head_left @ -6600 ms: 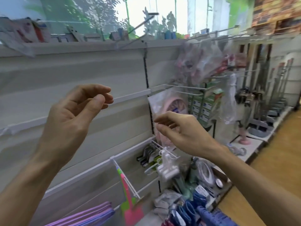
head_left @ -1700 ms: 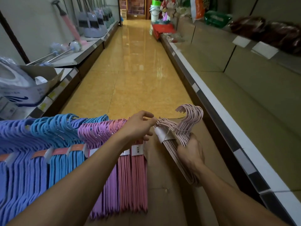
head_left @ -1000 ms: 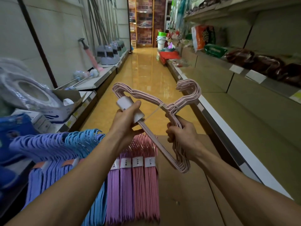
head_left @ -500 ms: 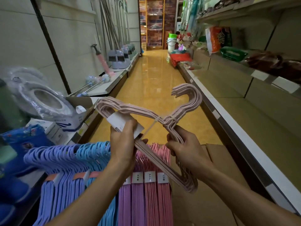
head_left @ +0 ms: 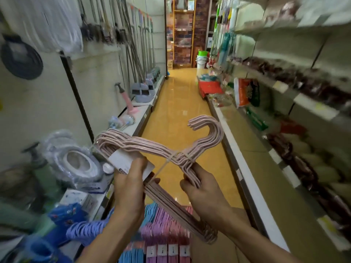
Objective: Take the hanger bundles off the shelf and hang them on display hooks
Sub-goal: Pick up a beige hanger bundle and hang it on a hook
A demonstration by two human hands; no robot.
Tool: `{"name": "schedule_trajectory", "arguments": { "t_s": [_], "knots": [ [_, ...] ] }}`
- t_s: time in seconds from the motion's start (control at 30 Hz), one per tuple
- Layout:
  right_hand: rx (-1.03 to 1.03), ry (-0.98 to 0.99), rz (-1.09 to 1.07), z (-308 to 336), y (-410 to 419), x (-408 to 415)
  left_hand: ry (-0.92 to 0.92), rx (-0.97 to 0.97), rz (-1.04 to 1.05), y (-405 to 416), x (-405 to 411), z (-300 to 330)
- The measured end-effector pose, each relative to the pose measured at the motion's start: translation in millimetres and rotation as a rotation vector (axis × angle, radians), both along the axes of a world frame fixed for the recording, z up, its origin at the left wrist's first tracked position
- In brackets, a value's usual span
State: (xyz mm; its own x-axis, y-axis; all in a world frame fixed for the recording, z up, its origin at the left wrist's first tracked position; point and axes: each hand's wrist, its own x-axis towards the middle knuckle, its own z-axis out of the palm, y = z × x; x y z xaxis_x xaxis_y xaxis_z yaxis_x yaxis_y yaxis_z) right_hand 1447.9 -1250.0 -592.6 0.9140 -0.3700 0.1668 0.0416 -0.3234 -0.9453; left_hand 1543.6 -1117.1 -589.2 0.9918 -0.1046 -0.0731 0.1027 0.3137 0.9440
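I hold a bundle of pale pink hangers (head_left: 152, 147) in front of me at chest height, its hooks pointing up and right. A white paper label wraps its left shoulder and a white tie binds the neck. My left hand (head_left: 131, 185) grips the bundle at the label and lower bar. My right hand (head_left: 201, 188) grips the right shoulder just below the neck. Below my arms lie more bundles (head_left: 165, 240) in blue, purple and pink, side by side with white labels.
I face down a narrow aisle with a glossy yellow floor (head_left: 176, 103). Left shelving (head_left: 140, 111) holds boxed goods, a plunger and dustpans, with mops hanging above. Right shelves (head_left: 284, 92) carry packaged goods. White buckets (head_left: 201, 61) stand at the far end.
I picked the pink bundle up off the pile and raised it. My head has lifted, showing more of the aisle; both hands keep their grip.
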Motion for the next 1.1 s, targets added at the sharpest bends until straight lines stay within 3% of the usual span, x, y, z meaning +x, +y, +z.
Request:
{"name": "schedule_trajectory", "arguments": {
  "t_s": [0.33, 0.53, 0.77, 1.1],
  "knots": [
    [-0.133, -0.11, -0.035, 348.0, 29.7, 0.5, -0.138, -0.083, -0.04, 31.3, 3.3, 350.0],
    [-0.17, -0.118, -0.017, 499.7, 59.9, -8.8, -0.189, -0.126, -0.042, 63.4, 2.4, 496.8],
    [-0.215, -0.13, -0.108, 596.8, 98.6, -26.0, -0.195, -0.063, -0.107, 102.8, -17.6, 585.9],
    [-0.214, -0.213, 0.009, 640.1, 137.8, -37.6, -0.321, -0.068, 0.057, 162.4, -62.1, 640.0]
  ]
}}
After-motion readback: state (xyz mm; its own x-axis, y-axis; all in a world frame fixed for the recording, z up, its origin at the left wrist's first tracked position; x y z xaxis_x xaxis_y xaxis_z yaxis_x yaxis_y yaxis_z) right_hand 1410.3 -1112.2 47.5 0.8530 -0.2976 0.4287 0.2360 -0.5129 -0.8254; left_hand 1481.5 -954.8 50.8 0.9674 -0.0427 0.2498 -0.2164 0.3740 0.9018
